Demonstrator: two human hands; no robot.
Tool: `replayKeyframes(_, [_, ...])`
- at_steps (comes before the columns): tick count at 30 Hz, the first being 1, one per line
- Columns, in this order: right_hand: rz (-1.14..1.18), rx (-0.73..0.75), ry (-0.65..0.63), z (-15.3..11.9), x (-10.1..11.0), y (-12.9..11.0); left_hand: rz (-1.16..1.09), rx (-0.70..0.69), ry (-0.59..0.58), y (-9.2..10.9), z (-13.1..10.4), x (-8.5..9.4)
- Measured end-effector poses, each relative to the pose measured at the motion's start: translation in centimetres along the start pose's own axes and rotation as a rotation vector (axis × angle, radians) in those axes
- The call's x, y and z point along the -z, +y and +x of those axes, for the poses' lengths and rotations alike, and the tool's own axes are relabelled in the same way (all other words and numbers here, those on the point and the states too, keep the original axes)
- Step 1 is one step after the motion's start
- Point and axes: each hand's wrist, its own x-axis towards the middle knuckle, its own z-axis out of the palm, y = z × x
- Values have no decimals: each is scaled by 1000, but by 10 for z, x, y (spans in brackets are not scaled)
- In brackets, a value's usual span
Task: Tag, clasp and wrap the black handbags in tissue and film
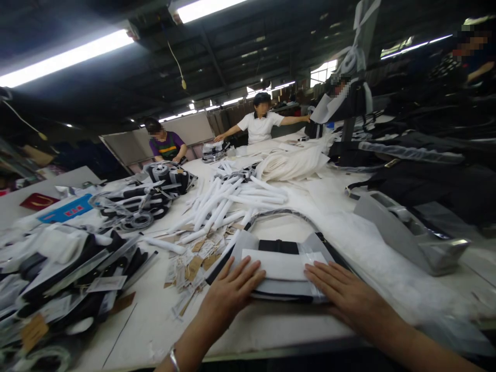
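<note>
A flat plastic-wrapped packet (284, 266), black with a white sheet on top, lies on the white table (248, 330) in front of me. My left hand (232, 289) rests palm down on its left edge, fingers spread. My right hand (341, 289) presses flat on its right edge. Neither hand grips anything. A thin dark cord (279, 213) arches over the table just behind the packet.
White rolled pieces (228, 201) and paper tags (194, 266) lie behind and left of the packet. Bagged black-and-white items (77, 274) pile at the left. A grey metal device (411, 237) sits at the right. Two people (261, 124) work across the table, with others at the far right.
</note>
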Motion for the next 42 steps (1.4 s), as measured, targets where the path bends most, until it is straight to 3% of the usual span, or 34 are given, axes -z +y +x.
replayKeyframes(4, [-15, 9, -19, 2, -5, 3, -208, 100, -90, -11, 7, -8])
replayKeyframes(8, [17, -1, -5, 7, 3, 6, -246, 151, -86, -7, 7, -20])
replayKeyframes(12, [220, -48, 28, -6, 19, -15, -251, 159, -68, -7, 4, -27])
replayKeyframes(14, [511, -212, -26, -13, 18, -35, -255, 164, -63, -4, 4, -29])
replayKeyframes(18, [1273, -911, -219, -11, 1, -69, -257, 203, -51, 17, 5, -32])
replayKeyframes(21, [1658, -1121, -150, 3, -4, -74, -261, 241, -12, 37, 4, -34])
replayKeyframes(27, [1946, -1197, 64, 23, 15, -75, -258, 287, 111, 52, 5, -35])
replayKeyframes(33, [1928, -1057, 282, 36, 1, -85, -221, 311, 288, 55, 4, -45])
replayKeyframes(39, [1891, -1012, 311, 35, -15, -85, 24, 91, 371, 55, 3, -70])
replayKeyframes(42, [1890, -1043, 272, 29, -15, -83, 88, 183, 359, 65, 4, -70])
